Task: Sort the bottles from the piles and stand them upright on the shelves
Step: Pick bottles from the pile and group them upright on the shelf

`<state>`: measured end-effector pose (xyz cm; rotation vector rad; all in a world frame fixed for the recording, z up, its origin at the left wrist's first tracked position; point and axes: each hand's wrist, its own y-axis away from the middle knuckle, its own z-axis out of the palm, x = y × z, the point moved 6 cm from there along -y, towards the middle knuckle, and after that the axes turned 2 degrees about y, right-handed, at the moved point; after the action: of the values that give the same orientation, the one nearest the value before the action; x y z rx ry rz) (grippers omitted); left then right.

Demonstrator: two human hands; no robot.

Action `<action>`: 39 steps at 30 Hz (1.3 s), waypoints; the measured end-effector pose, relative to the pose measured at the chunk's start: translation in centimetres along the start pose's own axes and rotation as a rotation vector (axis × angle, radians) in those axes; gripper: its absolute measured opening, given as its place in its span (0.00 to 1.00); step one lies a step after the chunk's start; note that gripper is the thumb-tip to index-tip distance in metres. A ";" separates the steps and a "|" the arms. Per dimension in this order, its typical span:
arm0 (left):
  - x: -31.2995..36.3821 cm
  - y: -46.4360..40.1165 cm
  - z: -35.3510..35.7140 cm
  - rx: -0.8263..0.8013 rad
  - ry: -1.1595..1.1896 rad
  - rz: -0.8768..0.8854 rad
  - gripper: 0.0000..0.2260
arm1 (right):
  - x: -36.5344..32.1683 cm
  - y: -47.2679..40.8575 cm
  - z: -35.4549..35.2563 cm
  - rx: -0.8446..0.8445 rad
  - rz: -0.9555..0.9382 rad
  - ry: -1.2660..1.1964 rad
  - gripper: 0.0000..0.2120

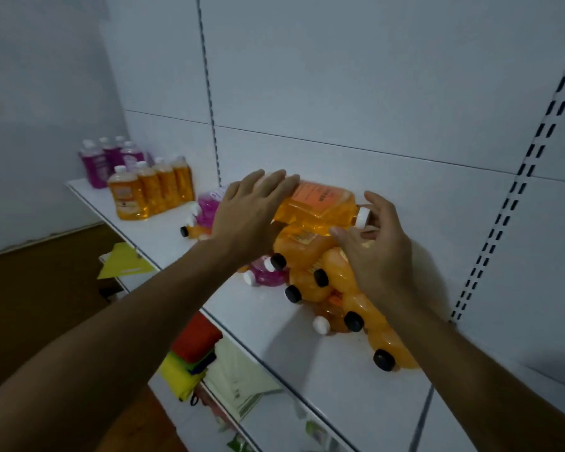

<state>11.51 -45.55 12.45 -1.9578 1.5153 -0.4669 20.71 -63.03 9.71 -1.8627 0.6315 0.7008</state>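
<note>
A large orange bottle with a white cap (320, 207) lies on its side on top of a pile of orange bottles with black caps (349, 298) on the white shelf (307, 363). My left hand (248, 216) rests flat with straight fingers on the bottle's base end. My right hand (375, 249) curls round its neck, near the white cap. Pink bottles (268, 272) lie under the pile's left side. At the shelf's far left, orange bottles (150, 187) and purple bottles (108, 158) stand upright in rows.
Another pink bottle (206, 207) and a small orange one (193, 230) lie between the rows and the pile. A lower shelf holds folded red, yellow and green items (193, 353). Slotted uprights (516, 190) run up the back panel. Brown floor lies at left.
</note>
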 end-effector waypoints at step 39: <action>-46.1 6.3 21.1 -0.165 0.638 -0.446 0.29 | -5.8 -13.8 53.6 -0.319 -0.038 0.118 0.36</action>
<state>6.79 2.75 -3.35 -2.4276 1.4912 -1.2924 16.37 -7.78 4.92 -2.2183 0.5828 0.7011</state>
